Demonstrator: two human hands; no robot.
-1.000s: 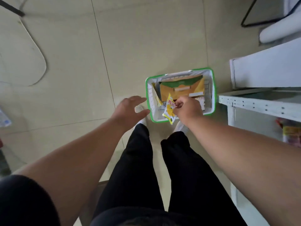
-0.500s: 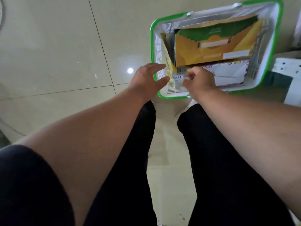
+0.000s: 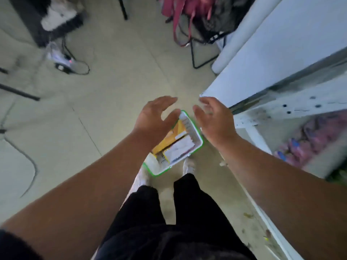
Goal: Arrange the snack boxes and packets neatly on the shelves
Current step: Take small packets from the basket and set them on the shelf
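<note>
Both hands, left hand (image 3: 154, 117) and right hand (image 3: 216, 119), hover spread, each grip empty, above the floor basket (image 3: 197, 136) of snack boxes (image 3: 169, 139); reach low, grasp one box squarely; shelf (image 3: 281, 109) waits right.

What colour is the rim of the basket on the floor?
Bright green, round a white basket; the head view shows it.

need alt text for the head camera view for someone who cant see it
Seen from above, a person's empty left hand and right hand hover open over a green-rimmed white plastic basket on the tiled floor. The basket holds a yellow cardboard snack box and white packets; a white metal shelf unit stands to the right.
</note>
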